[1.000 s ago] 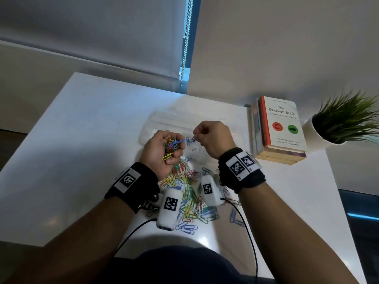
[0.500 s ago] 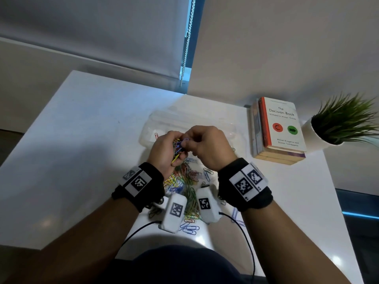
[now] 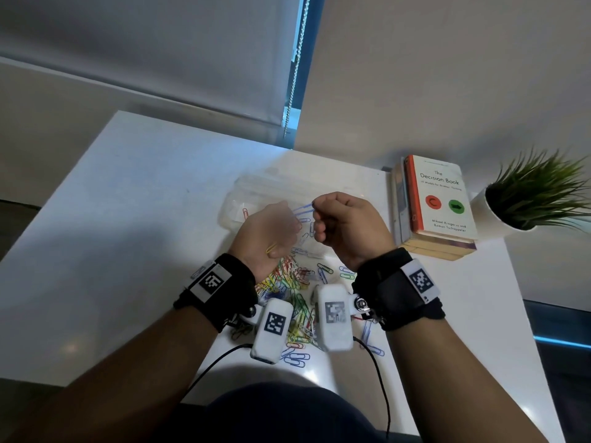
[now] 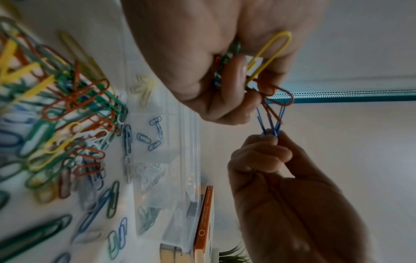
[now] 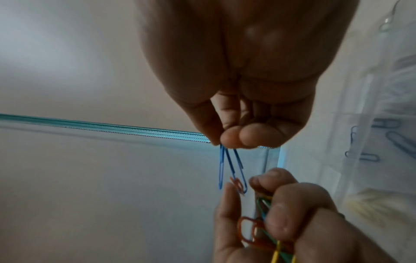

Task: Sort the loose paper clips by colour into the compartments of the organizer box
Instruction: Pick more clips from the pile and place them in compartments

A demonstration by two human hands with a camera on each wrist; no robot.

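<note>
My left hand grips a mixed bunch of paper clips, yellow, orange and green, above the table. My right hand pinches blue paper clips by their ends; one blue clip is hooked through an orange clip of the bunch. Both hands hover over the clear organizer box, where blue clips lie in one compartment. A loose pile of coloured clips lies on the white table under my wrists.
A stack of books stands right of the box, with a potted plant beyond it. A blind cord hangs by the wall behind the table. Cables run from the wrist cameras toward me.
My hands came together at the bunch, then parted; the right hand has pulled blue clips out to the right of the left hand's bunch.
</note>
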